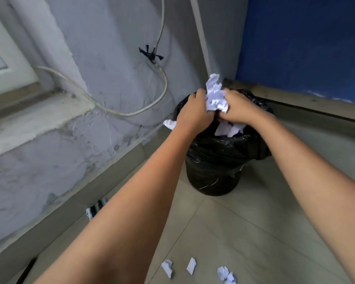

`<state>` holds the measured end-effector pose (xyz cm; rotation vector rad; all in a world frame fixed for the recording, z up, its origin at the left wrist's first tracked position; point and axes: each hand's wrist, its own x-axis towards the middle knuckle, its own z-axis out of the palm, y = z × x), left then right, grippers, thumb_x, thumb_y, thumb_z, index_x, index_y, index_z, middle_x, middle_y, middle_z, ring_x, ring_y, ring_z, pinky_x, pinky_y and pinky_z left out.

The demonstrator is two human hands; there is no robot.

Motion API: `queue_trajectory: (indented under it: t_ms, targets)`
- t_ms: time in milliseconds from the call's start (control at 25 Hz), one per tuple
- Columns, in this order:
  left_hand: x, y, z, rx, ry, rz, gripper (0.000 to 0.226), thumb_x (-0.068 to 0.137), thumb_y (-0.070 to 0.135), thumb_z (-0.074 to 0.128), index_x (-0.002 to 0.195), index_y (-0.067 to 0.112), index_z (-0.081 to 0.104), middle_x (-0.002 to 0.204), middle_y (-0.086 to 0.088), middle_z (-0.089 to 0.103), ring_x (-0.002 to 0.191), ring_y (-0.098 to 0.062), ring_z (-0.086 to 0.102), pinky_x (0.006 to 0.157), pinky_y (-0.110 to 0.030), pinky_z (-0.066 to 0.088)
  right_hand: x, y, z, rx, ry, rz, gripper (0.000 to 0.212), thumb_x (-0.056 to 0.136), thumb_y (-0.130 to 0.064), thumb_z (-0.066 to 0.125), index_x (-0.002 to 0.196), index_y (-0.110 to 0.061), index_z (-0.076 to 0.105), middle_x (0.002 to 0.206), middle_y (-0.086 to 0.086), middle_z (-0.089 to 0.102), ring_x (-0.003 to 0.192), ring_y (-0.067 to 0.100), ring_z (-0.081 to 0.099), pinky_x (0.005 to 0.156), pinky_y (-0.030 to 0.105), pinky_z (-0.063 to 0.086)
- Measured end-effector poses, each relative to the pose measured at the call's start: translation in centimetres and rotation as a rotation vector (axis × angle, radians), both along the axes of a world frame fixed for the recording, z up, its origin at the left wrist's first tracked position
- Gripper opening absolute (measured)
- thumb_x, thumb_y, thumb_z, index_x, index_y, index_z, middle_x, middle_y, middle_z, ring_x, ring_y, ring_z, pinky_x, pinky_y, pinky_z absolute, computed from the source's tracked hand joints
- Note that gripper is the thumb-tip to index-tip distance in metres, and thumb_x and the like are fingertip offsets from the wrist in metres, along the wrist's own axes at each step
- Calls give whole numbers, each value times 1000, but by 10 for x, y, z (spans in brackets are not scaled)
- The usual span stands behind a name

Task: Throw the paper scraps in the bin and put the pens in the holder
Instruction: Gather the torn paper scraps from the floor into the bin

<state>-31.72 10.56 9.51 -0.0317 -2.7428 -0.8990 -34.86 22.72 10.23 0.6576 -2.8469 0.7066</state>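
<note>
1. crumpled white paper, a wad of torn scraps (215, 97), is squeezed between both hands right above the round black bin lined with a black plastic bag (219, 160), which stands on the floor in the corner where the rough grey wall (90, 78) meets the blue wall (305, 37).
2. the left hand (195, 111) curls around the wad from its side with the fingers bent and pressed into the paper; one loose scrap (169, 124) sticks out under the heel of this hand, outside the rim.
3. the right hand (239, 108) closes on the other side, fingers folded down over the paper; the fingertips of both hands are hidden by the wad and the knuckles.
4. holding the bundle with two hands over the opening looks like a way to keep small pieces together until they are directly above the bag, so that they fall in rather than scatter.
5. white paper already inside the bin (231, 129) shows just under the hands, so part of the clearing seems done.
6. on the beige tiled floor (254, 222), near the bottom edge of the view and well apart from the bin, lie more scraps: a crumpled piece (167, 267), a small flat piece (191, 265) and a crumpled cluster (226, 274). these are not yet binned.
7. the scrap under the left hand could drop outside the rim when the grip is released.
8. no pens and no holder are in view, so that half of the task cannot be judged here.
</note>
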Motion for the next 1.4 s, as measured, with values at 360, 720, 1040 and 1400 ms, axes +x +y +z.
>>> queue_trajectory:
  t_ms: [360,720,1040,1400]
  targets:
    - [34,-3,16,568,243,-29,24,75,0,57,90,17,64,85,5,64,83,-13,62,79,-27,51,71,41,-18,-619,377,-146,20,74,7,63,89,-7,67,89,2,60,82,12,58,76,18,48]
    - [214,-48,-203,494,-67,494,52,84,11,60,131,12,39,135,-13,47,125,-29,43,103,-40,36,257,55,-256,12,-209,206,67,74,-73,45,130,-37,38,143,-20,35,136,8,28,110,26,22]
    - [289,-63,-243,365,-162,190,46,85,42,40,130,37,30,138,11,38,130,6,28,110,-16,22,253,-47,-280,155,-101,348,71,78,-63,41,140,-32,26,151,9,30,138,30,29,107,50,17]
    - [320,-189,-230,189,74,841,50,84,27,42,130,6,39,132,-14,47,125,-23,41,108,-26,28,131,-190,-278,150,-72,452,51,90,-27,34,140,-33,30,157,1,15,142,31,13,109,61,16]
